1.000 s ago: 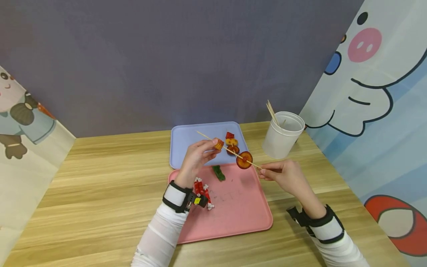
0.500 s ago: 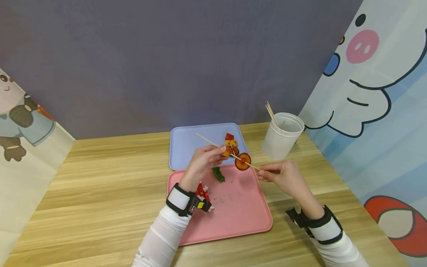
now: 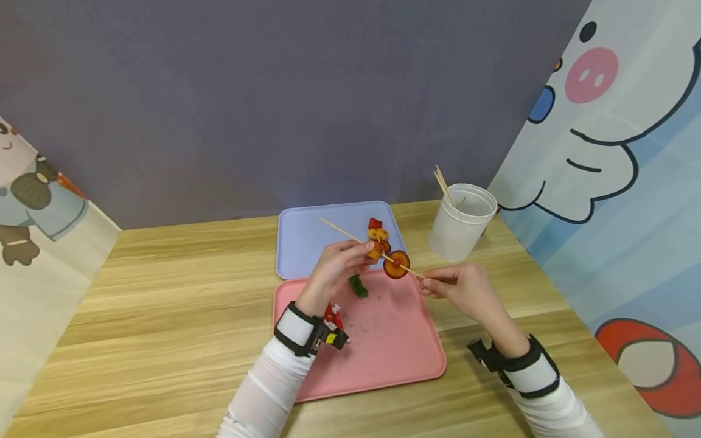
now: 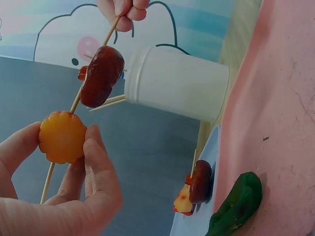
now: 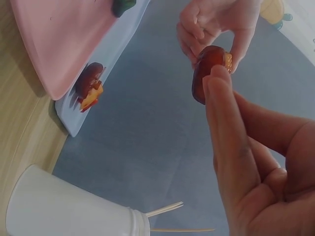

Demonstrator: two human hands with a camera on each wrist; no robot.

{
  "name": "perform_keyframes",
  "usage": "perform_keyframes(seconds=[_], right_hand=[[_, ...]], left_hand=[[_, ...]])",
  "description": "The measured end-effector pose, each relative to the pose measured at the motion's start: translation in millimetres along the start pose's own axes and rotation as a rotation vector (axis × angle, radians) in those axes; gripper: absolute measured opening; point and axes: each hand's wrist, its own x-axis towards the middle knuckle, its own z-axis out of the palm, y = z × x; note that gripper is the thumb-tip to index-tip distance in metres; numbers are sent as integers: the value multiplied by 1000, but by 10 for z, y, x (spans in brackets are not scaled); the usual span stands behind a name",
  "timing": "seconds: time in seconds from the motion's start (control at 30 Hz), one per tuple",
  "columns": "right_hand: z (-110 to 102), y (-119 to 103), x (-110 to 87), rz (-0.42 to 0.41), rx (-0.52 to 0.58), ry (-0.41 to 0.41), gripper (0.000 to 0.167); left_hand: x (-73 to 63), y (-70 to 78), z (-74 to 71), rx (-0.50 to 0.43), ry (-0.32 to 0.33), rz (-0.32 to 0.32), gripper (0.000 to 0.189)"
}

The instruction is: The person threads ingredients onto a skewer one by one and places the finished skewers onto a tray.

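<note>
My left hand [image 3: 338,267] pinches a yellow corn piece [image 4: 63,137] between thumb and fingers, and a thin wooden skewer [image 3: 341,229] runs through it. Further along the same skewer sits a glossy brown mushroom [image 3: 396,264], close to the corn but apart from it in the left wrist view. My right hand [image 3: 465,293] pinches the skewer's end beyond the mushroom. Both hands hold it in the air above the trays, slanting down to the right. In the right wrist view, my right fingers partly cover the mushroom [image 5: 201,73].
A pink tray [image 3: 389,359] holds a green pepper-like piece [image 3: 358,286] and red-and-white pieces [image 3: 335,316], partly hidden by my left wrist. Behind it, a blue tray [image 3: 298,243] bears another loaded skewer [image 3: 378,233]. A white bucket [image 3: 457,231] with skewers stands at right.
My left hand has moved right and slightly down, with the corn piece sliding along the skewer towards the mushroom. The right hand stays almost still at the skewer's end.
</note>
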Motion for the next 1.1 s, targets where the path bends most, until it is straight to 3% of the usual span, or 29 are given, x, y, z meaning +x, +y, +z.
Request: perform_keyframes(seconds=[0.2,0.57,0.87,1.1], right_hand=[[-5,12,5,7,52,-22,17],[2,33,31,18,17,-13,18],[-10,52,51,-106,-191,38,17],[-6,50,44,-120,-198,22,14]], left_hand=[[4,-10,7,39,-23,14,17],[10,-18,4,58,-9,26,24],[32,-7,0,59,9,38,19],[18,0,-19,113,-4,28,24]])
